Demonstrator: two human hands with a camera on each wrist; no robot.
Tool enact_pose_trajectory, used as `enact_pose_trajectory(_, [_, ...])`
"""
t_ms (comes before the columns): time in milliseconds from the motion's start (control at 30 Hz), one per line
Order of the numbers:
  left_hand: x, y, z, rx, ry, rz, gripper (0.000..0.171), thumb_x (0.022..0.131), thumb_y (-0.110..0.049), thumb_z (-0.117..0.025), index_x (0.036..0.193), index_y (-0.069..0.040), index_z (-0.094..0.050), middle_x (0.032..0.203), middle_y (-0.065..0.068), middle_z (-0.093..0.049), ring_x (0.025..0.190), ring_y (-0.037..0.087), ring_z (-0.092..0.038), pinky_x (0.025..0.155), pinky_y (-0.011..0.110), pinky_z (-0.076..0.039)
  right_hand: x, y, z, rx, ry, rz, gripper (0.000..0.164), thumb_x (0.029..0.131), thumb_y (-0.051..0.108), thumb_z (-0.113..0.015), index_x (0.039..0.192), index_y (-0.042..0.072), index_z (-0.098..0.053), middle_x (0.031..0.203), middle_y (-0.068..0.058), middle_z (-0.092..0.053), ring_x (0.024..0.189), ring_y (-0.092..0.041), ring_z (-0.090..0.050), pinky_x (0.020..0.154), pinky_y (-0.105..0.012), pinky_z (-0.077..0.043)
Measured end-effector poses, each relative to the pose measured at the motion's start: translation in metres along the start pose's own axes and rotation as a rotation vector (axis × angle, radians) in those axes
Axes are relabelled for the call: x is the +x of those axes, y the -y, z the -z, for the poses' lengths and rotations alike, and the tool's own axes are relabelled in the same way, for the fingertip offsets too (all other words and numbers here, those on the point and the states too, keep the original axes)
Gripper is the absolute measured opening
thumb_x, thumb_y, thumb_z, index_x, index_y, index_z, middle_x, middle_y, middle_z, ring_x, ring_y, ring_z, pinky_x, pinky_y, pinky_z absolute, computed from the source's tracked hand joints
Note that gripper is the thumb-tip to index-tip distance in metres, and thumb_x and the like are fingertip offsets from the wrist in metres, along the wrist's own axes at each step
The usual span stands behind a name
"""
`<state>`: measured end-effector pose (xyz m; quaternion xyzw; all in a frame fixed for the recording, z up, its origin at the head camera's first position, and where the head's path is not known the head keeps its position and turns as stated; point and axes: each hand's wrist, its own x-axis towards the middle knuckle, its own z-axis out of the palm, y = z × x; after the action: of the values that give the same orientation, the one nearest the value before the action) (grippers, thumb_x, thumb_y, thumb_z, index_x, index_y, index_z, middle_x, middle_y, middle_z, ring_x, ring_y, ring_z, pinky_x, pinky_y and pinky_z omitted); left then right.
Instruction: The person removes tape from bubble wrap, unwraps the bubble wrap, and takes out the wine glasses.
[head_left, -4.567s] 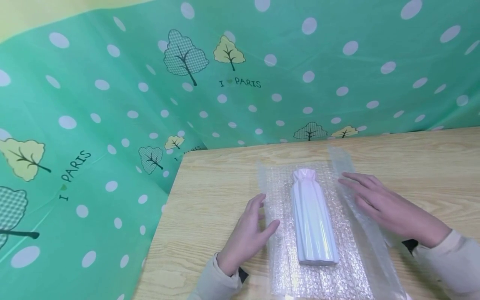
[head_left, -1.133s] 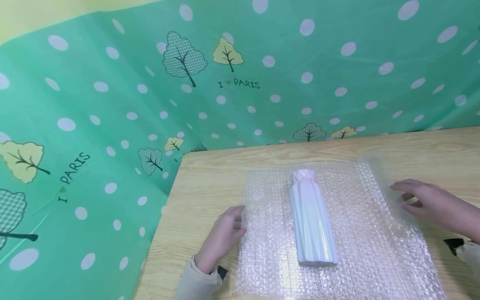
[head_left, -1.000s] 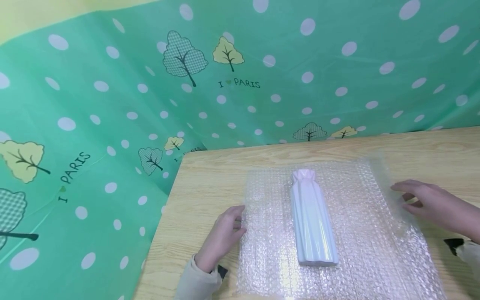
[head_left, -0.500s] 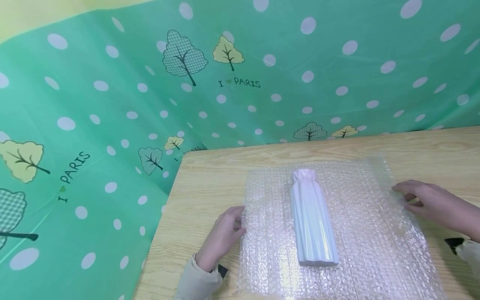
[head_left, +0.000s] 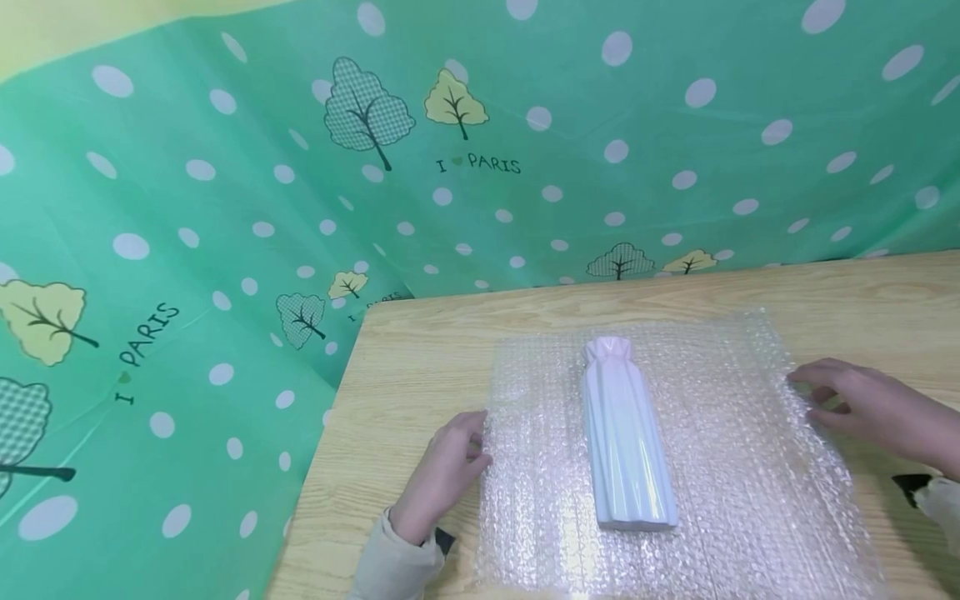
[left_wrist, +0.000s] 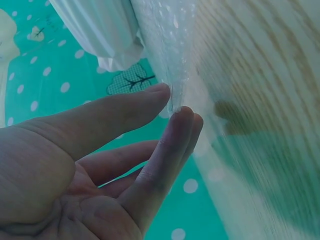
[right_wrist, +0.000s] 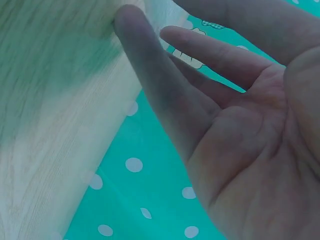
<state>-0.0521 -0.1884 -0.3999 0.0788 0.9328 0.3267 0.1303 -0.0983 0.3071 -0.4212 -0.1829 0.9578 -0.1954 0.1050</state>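
Note:
A ceramic vase [head_left: 628,442], pale pink at its pleated neck and light blue below, lies on its side on a spread sheet of bubble wrap [head_left: 727,433], neck toward the back. My left hand [head_left: 442,471] pinches the wrap's left edge; in the left wrist view, the clear film [left_wrist: 176,65] runs between thumb and index finger. At the opposite edge my right hand [head_left: 870,408] holds the wrap with its fingertips. The thumb tip is cut off in the right wrist view. Neither hand touches the vase.
The wooden table [head_left: 420,358] carries the wrap, with bare wood at its left and behind it. A green dotted curtain [head_left: 300,208] hangs along the table's back and left edges.
Over the earlier frames both hands moved outward, spreading the wrap wider around the vase. In the last second the right edge strip shifted and rose slightly near the right hand; the vase stayed put.

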Motion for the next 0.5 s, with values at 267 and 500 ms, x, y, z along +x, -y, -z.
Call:
enact_pose_trajectory(267, [-0.0007, -0.0006, 0.0024, 0.004, -0.007, -0.017, 0.061, 0.086, 0.003, -0.070, 0.141, 0.008, -0.046, 0.130, 0.024, -0.057, 0.097, 0.031, -0.069, 0.078, 0.026, -0.061, -0.0014, -0.0014, 0.0013, 0.008, 0.008, -0.010, 0.049, 0.083, 0.004, -0.075, 0.123, -0.016, -0.055, 0.121, -0.040, -0.051, 0.087, -0.032, -0.066, 0.061, -0.033, -0.060])
enact_pose_trajectory(500, [-0.0022, -0.0019, 0.0046, 0.012, -0.016, -0.004, 0.061, 0.087, -0.002, -0.071, 0.142, 0.004, -0.047, 0.125, 0.020, -0.061, 0.096, 0.029, -0.070, 0.077, 0.026, -0.061, -0.0038, 0.0016, 0.0037, -0.010, -0.028, 0.006, 0.048, 0.083, 0.005, -0.076, 0.121, -0.016, -0.057, 0.122, -0.039, -0.050, 0.089, -0.034, -0.065, 0.059, -0.032, -0.059])
